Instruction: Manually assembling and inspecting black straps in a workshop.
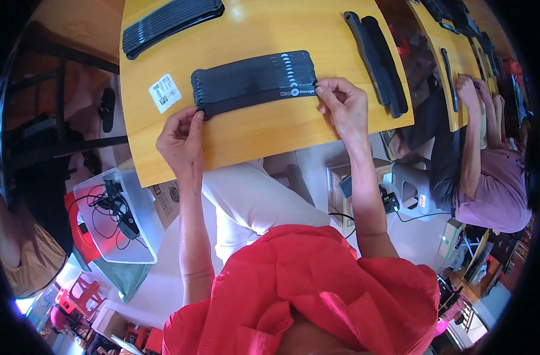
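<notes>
A fanned stack of black straps with white print near the right end lies on the yellow table in front of me. My left hand pinches the left end of the nearest strap between thumb and fingers. At the strap's other end, my right hand pinches the right tip the same way. The nearest strap runs straight between both hands, against the edge of the stack. A white label card with printed codes rests left of the stack.
Another fanned pile of black straps sits at the far left of the table. Long black strips lie along the right edge. A translucent bin with cables stands on the floor at left. Co-workers sit on both sides.
</notes>
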`<control>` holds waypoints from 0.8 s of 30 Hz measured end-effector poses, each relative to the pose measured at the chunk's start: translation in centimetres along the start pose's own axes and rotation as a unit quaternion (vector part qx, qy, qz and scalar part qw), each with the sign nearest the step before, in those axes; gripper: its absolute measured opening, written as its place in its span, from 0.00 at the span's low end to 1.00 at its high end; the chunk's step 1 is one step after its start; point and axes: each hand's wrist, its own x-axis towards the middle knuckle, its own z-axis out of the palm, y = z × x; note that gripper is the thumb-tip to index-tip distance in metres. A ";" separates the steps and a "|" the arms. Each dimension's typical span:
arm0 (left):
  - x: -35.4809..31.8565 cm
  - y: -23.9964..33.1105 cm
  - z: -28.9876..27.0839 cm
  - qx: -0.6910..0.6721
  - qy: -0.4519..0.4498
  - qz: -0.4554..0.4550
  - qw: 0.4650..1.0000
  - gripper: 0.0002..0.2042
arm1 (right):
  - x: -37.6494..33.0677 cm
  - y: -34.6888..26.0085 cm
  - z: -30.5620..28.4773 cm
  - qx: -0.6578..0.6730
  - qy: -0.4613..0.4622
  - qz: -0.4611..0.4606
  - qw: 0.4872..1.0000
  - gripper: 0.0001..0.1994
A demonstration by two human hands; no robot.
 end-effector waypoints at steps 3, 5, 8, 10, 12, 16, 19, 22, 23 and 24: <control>0.0 0.1 0.0 -0.002 0.001 -0.005 1.000 0.05 | 0.1 -0.3 0.1 -0.015 0.005 0.009 1.000 0.03; 0.0 0.1 0.1 0.001 0.000 -0.011 1.000 0.05 | 0.3 0.4 0.1 -0.008 0.007 -0.005 1.000 0.03; -0.1 0.2 0.1 0.001 0.003 -0.010 1.000 0.05 | 0.3 0.5 0.3 0.001 0.015 -0.019 1.000 0.03; -0.1 0.3 0.1 0.007 0.008 -0.014 1.000 0.05 | 0.3 0.4 0.3 0.001 0.021 -0.018 1.000 0.03; -0.1 0.4 0.2 0.017 0.007 -0.013 1.000 0.05 | 0.3 0.4 0.3 -0.012 0.021 -0.014 1.000 0.03; 0.0 0.7 0.1 0.035 0.006 -0.009 0.999 0.05 | 0.2 0.1 0.5 -0.009 0.022 -0.015 1.000 0.03; 0.0 0.5 -0.2 0.056 -0.007 -0.009 0.998 0.05 | 0.1 -0.4 0.7 -0.011 0.022 0.006 1.000 0.02; -0.1 0.6 0.1 0.024 -0.005 -0.020 1.000 0.05 | 0.0 -0.4 0.6 0.008 0.023 0.009 1.000 0.02; -0.2 0.7 0.2 0.027 -0.002 -0.020 0.999 0.05 | 0.0 -0.5 0.6 0.003 0.030 0.009 1.000 0.02; -0.2 0.8 0.2 0.027 -0.002 -0.017 0.999 0.05 | 0.0 -0.5 0.6 -0.002 0.038 0.009 0.999 0.02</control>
